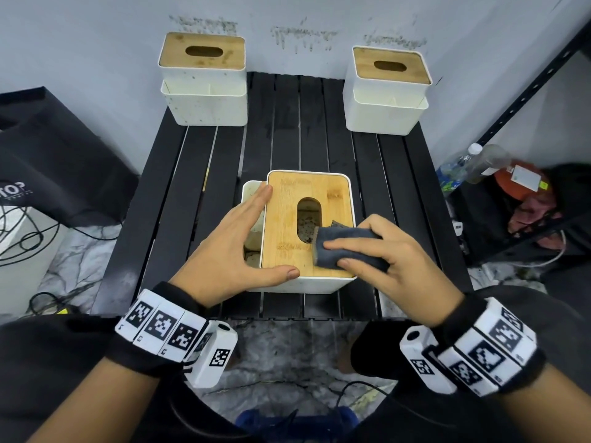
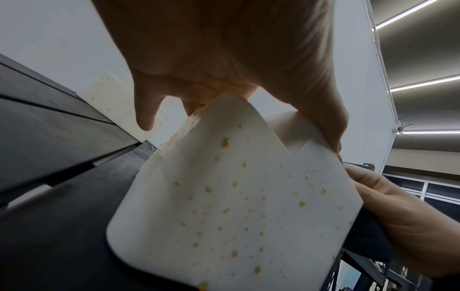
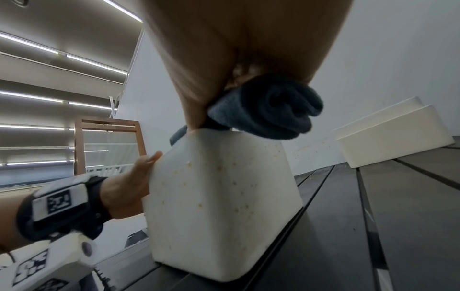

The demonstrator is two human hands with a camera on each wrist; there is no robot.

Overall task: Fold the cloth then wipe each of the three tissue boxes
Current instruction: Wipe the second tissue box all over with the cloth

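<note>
Two hands share the near tissue box (image 1: 307, 279): the left hand (image 1: 230, 247), fingers straight, braces its side while the right hand (image 1: 396, 251) grips the folded cloth (image 1: 348, 247), pressing it onto the bamboo lid (image 1: 287, 219) for wiping.

A black slatted table (image 1: 198, 174) is standing against a pale wall (image 1: 80, 43) that is showing dark scuff marks (image 1: 303, 35) along the upper centre of the head view. A black bag (image 1: 54, 161) is slumping at left over a white box and tangled cables (image 1: 19, 238), while a black metal shelf frame (image 1: 527, 91) is rising at right, with a plastic bottle (image 1: 470, 164) lying beside it. Marbled grey flooring (image 1: 287, 353) is showing below the table. Long ceiling light strips (image 3: 32, 45) are glowing in the wrist views (a wooden-framed rack (image 3: 109, 145) is standing at centre left).
</note>
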